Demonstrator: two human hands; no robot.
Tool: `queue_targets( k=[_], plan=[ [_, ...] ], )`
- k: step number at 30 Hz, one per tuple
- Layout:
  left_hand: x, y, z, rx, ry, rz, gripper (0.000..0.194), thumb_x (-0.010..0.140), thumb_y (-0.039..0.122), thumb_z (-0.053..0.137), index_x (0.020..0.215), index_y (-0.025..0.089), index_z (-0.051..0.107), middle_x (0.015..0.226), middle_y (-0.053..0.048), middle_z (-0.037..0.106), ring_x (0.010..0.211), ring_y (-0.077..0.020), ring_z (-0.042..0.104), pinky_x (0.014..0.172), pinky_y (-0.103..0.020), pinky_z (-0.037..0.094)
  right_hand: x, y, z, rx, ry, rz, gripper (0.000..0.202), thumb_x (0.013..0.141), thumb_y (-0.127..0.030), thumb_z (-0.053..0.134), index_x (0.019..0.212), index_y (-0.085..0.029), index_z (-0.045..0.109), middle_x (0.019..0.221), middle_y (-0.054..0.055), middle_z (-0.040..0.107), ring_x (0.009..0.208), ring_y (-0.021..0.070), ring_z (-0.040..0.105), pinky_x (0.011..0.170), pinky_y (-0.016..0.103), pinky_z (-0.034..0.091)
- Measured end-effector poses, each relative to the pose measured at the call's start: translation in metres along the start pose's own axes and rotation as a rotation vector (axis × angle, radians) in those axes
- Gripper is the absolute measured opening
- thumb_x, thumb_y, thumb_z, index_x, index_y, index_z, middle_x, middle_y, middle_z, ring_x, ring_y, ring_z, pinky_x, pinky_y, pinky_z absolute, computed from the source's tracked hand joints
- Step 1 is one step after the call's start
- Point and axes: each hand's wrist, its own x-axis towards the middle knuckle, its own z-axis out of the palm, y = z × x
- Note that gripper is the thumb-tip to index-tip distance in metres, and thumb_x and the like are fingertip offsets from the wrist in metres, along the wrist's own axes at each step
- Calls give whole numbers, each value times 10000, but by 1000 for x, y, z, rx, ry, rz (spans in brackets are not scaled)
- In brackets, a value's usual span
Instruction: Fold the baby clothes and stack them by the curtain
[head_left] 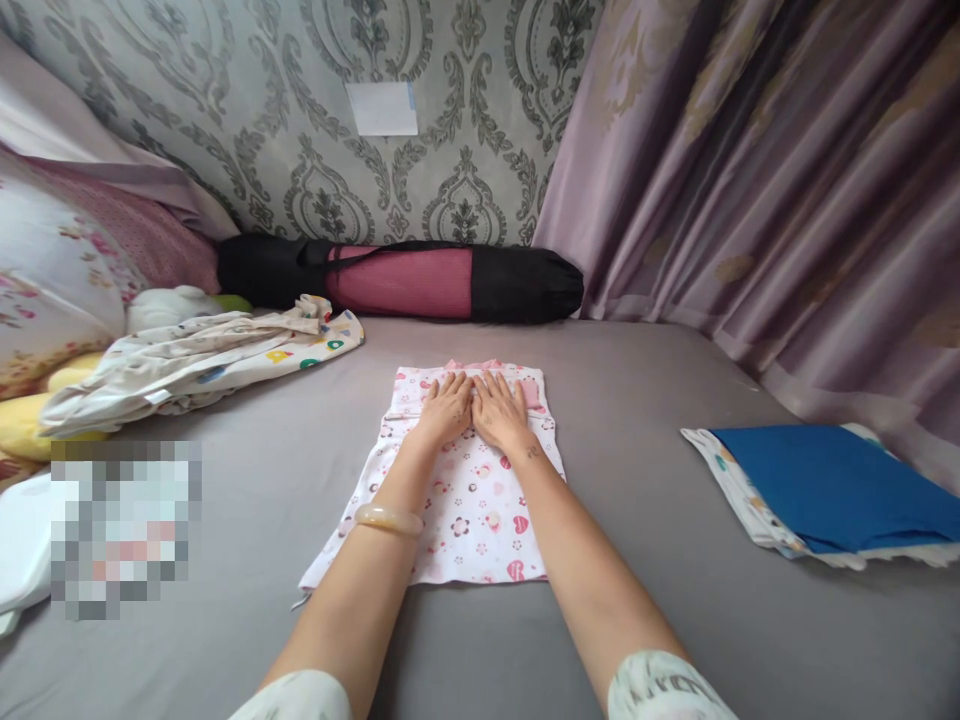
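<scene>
A white garment (461, 525) printed with pink hearts and small flowers lies spread on the grey bed sheet (637, 400). Its top part looks folded over, with a pink edge showing at the far end. My left hand (448, 408) lies flat on this folded part, fingers stretched forward. Beside it, thumbs close together, my right hand (500, 408) rests flat on the same cloth. Neither hand grips anything. A pale bangle (390, 518) circles my left forearm. The garment's lower left corner reaches out past my left arm.
To the right lies a folded stack with blue cloth (847, 485) on top. Crumpled printed clothing (217, 350) sits at the left near yellow plush (22, 425). Along the wall stretches a black and pink roll bag (401, 282). A curtain (697, 200) hangs at right.
</scene>
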Motion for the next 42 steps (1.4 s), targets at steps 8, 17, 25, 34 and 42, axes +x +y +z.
queue_targets(
  k=[8, 17, 25, 34, 42],
  plan=[
    [1, -2, 1, -20, 15, 8, 536, 982, 280, 229, 1491, 134, 316, 1568, -115, 290, 1463, -260, 209, 1182, -484, 166, 0, 3, 5, -10, 34, -12, 535, 994, -305, 202, 1495, -187, 349, 1577, 32, 277, 1448, 231, 209, 1168, 491, 76],
    [-3, -3, 9, 44, 154, 31, 468, 982, 268, 280, 1400, 119, 430, 1525, -160, 366, 1429, -268, 297, 1162, -447, 226, -2, 4, 6, 26, 80, -13, 525, 1000, -328, 229, 1469, -154, 388, 1555, 82, 327, 1442, 233, 226, 1170, 463, 79],
    [-40, -29, 3, 79, 110, 162, 578, 997, 392, 294, 1466, 56, 316, 1552, -223, 272, 1463, -299, 192, 1175, -466, 176, -50, 23, -14, 31, -64, -161, 574, 1002, -415, 243, 1521, -172, 275, 1608, 91, 167, 1480, 232, 94, 1181, 462, 32],
    [-129, -71, -14, 15, -11, 314, 597, 1001, 467, 234, 1507, 153, 273, 1563, -155, 289, 1453, -263, 237, 1172, -496, 197, -139, 48, -38, 97, -270, -304, 639, 992, -509, 221, 1531, -167, 257, 1612, 109, 118, 1485, 231, 50, 1197, 446, 29],
    [-192, -77, -45, -74, -30, 448, 415, 997, 422, 332, 1272, 217, 565, 1426, -129, 482, 1293, -247, 468, 1093, -403, 345, -199, 70, -66, 186, -292, -408, 530, 1002, -474, 307, 1431, -203, 462, 1553, 100, 325, 1443, 232, 255, 1184, 428, 199]
  ],
)
